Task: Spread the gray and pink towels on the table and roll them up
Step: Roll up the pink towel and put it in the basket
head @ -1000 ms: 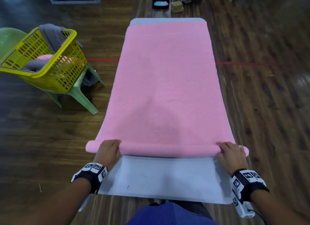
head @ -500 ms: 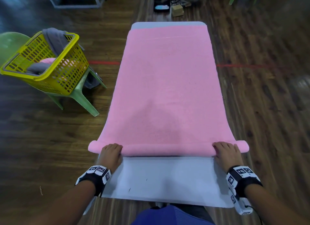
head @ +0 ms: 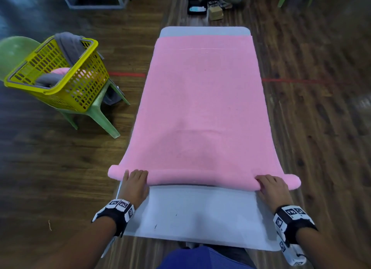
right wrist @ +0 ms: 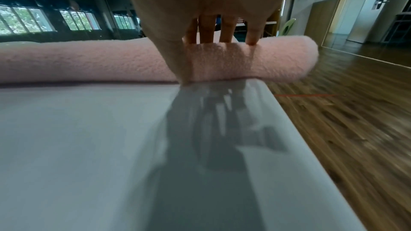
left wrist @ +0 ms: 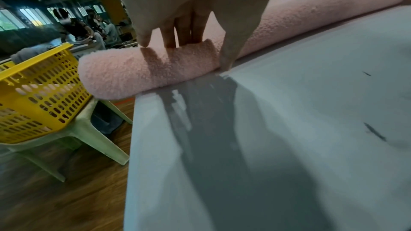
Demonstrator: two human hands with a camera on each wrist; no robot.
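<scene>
While both hands work: the pink towel [head: 202, 100] lies spread along the white surface [head: 200, 214], its near edge rolled into a tube.
Writing: none readable; the wristband markers are only black-and-white patterns.
Hidden: gray towel [head: 67, 44] partly buried in the yellow basket [head: 60, 84].
Left hand [head: 134, 185]: fingers over the roll, thumb behind it, gripping it.
Right hand [head: 274, 190]: same grip near the other end.
</scene>
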